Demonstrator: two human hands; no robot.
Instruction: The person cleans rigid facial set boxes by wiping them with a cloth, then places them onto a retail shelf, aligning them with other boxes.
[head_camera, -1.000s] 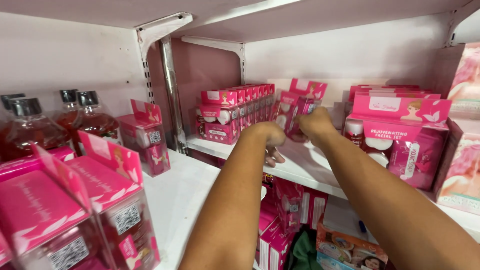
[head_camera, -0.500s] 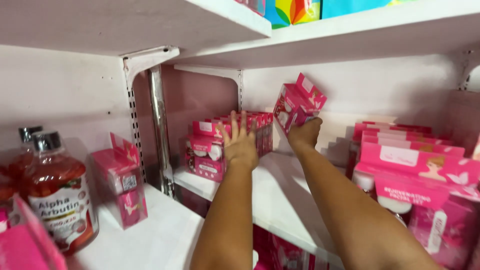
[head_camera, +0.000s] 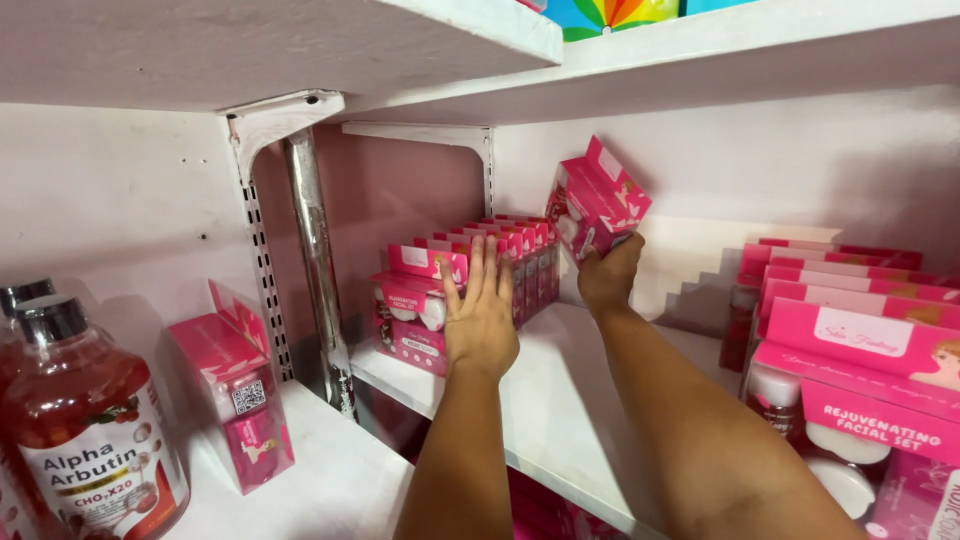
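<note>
My right hand (head_camera: 608, 275) holds two pink boxes (head_camera: 595, 200) tilted up above the white shelf (head_camera: 570, 400), near the back wall. My left hand (head_camera: 482, 315) lies flat with fingers spread against the side of a row of several pink boxes (head_camera: 470, 275) that runs from the shelf front to the back. The front box of that row shows white round items behind a clear window. Both forearms reach in from the bottom of the view.
Larger pink gift-set boxes (head_camera: 860, 360) stand in a row at right. At left, on a nearer shelf, are red liquid bottles (head_camera: 85, 440) and a pink box (head_camera: 235, 390). A metal upright (head_camera: 315, 260) and bracket divide the shelves. Another shelf hangs overhead.
My right hand lifted the pink boxes off the shelf and tilted them up. My left hand opened and moved from the shelf to the side of the box row. The view shifted up.
</note>
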